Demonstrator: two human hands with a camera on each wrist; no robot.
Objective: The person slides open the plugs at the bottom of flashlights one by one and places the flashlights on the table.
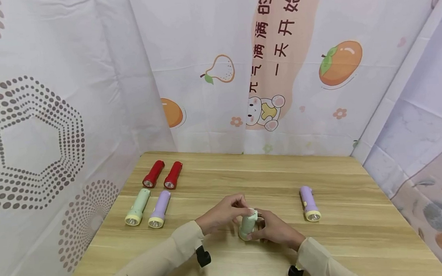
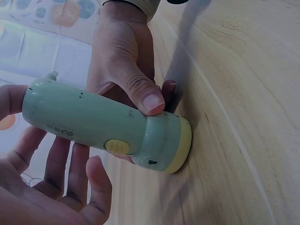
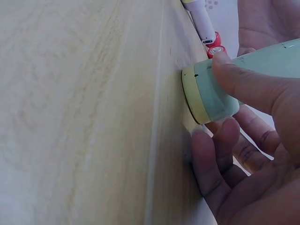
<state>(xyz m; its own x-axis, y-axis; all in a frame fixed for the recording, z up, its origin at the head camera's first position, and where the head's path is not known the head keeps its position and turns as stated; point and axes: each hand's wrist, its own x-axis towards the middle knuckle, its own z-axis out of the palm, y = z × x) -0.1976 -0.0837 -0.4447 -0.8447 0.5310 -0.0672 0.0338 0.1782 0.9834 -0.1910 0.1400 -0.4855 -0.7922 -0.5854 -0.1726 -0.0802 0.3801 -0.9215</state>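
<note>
Green flashlight (image 1: 248, 225) head-down on table (image 1: 249, 270)

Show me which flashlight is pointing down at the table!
The green flashlight between the left hand and right hand: its yellow rim faces down. The other five flashlights lie on their sides.

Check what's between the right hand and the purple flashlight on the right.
Only bare table between the right hand and that purple flashlight; the head view shows it.
</note>
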